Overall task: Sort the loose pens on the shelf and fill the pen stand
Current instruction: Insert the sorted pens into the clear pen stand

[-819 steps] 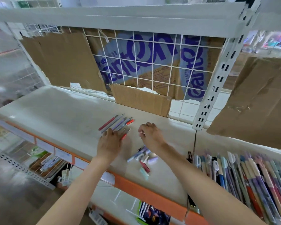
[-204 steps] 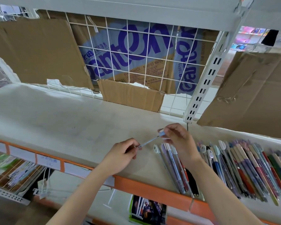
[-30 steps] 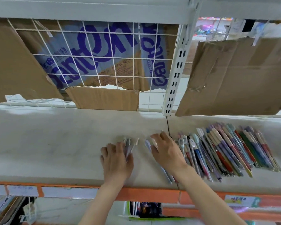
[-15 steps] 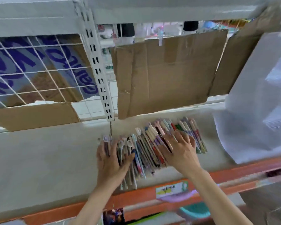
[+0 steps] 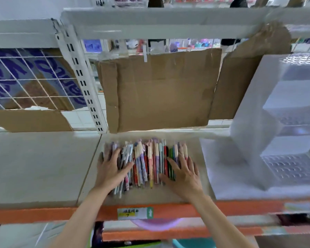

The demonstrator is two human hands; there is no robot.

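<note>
A: What are the hands working on?

B: A pale shelf with an orange front edge, in what looks like a shop; blurred goods show through the gap above. A row of pens lies side by side on it, running front to back, right of a seam in the board.

A: And the hands?

B: The left hand lies flat on the left end of the row, the right hand flat on the right end. On both, the fingers are spread wide and press down on the pens; neither hand has closed round one.

A: Where is the pen stand?

B: A white, stepped stand sits on the same shelf to the right of the pens, near but apart from them. Its tiers rise toward the back, and the lowest tier shows a grid of holes. I can see no pens in it. It is blurred, so finer detail is lost.

A: What's behind?

B: A brown sheet of cardboard hangs behind the pens. To the left, past a slotted white upright, a wire grid covers a carton with big purple lettering, too cropped to read.

A: Any labels?

B: A small yellow-and-green price tag on the orange edge below the pens, with a white up arrow. Its text is too blurred to read.
</note>
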